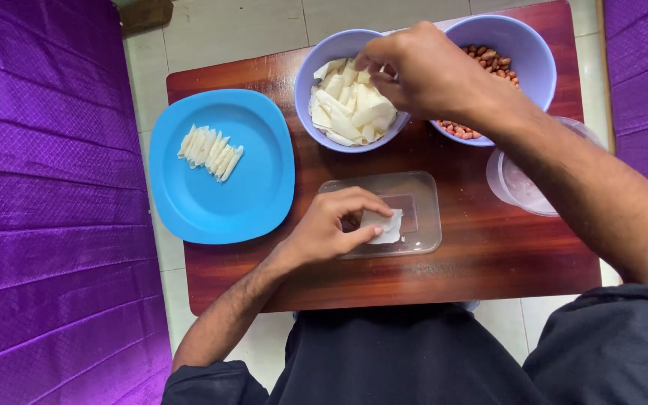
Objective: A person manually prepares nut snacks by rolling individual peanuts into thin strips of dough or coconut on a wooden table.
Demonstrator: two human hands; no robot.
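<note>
My left hand (331, 225) pinches a white wrapper (384, 226) over the clear tray (421, 196); my right hand (421, 71) picks pasta pieces (350, 109) from the bowl (310, 67) beneath it.

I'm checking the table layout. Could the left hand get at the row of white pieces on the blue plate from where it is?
Probably yes: the left hand is beside the blue plate, with nothing between it and the white pieces.

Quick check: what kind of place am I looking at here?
Probably a home, food prep at a small wooden table on tiled floor: a bowl of pasta pieces, a bowl of peanuts, purple upholstered seating alongside.
</note>
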